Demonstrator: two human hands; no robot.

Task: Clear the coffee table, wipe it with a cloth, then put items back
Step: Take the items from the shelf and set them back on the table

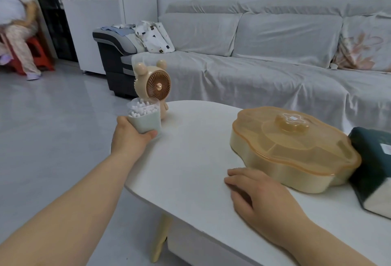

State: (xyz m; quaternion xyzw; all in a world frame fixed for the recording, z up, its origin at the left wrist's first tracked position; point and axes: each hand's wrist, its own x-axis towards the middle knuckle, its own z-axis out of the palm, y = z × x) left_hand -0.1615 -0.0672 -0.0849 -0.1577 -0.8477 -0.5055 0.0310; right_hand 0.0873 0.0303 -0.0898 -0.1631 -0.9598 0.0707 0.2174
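Left hand grips cotton swab cup at desk's far left edge.
Cup sits just in front of bear-shaped fan; right hand lies open, flat on white desk, near the amber snack tray.

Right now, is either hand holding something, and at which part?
The left hand grips the cotton swab container around its lower body. The right hand holds nothing; it rests flat on the coffee table.

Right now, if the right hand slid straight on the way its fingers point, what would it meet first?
Probably nothing soon: the right hand lies flat on the coffee table, fingers pointing left and away, passing just in front of the snack box. Bare tabletop lies ahead, though depth is uncertain.
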